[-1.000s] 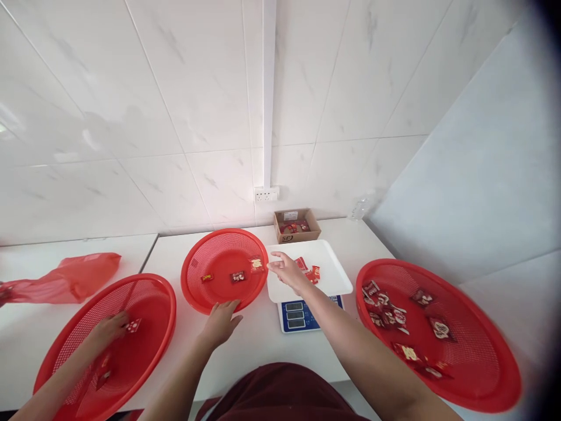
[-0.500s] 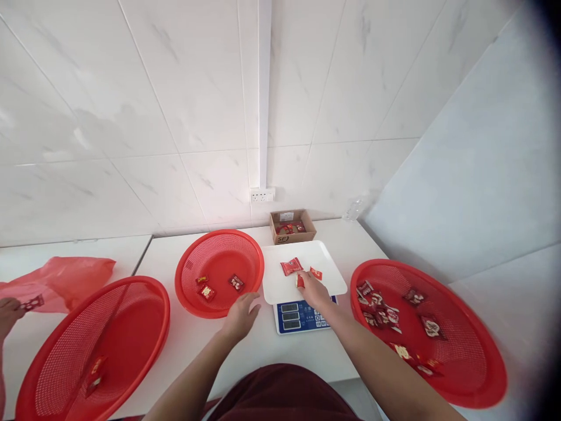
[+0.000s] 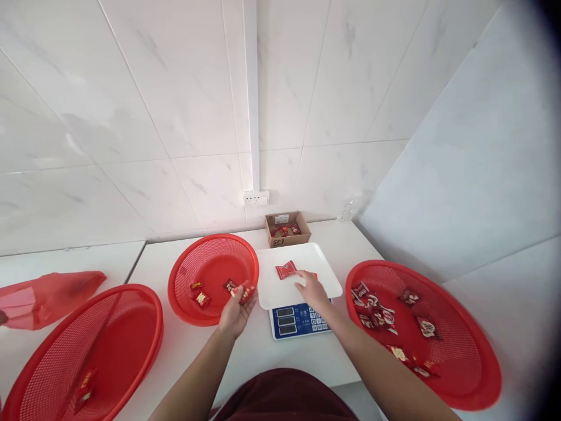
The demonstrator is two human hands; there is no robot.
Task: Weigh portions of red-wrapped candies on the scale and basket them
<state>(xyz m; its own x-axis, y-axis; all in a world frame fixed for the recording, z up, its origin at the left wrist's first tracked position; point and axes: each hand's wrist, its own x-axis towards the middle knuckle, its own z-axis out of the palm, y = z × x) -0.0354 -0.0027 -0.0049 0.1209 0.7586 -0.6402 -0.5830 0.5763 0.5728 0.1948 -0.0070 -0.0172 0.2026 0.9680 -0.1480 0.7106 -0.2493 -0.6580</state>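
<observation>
Over the right rim of the middle red basket [image 3: 175, 280], my left hand [image 3: 234, 318] is closed on a small red candy packet [image 3: 244, 290]. A few small wrapped sweets, among them a red-and-cream one [image 3: 201, 299], lie in that basket. My right hand [image 3: 313, 290] is above the white pan [image 3: 280, 295] of a weighing scale [image 3: 287, 321], fingers stretched out and nothing visible in them. Its fingertips are close to a red packet [image 3: 286, 269] on the pan. Another red packet [image 3: 314, 275] shows partly behind this hand.
A large red basket [image 3: 475, 351] with several wrapped sweets stands at the right, another red basket [image 3: 144, 345] at the left. Behind the scale sits a cardboard box [image 3: 289, 238] of packets. A red plastic bag [image 3: 56, 292] and part of another person's hand [image 3: 2, 317] are far left.
The small packet that was in my right hand is gone from it, and my left hand now holds a red packet. The other person's hand has moved left, mostly out of view.
</observation>
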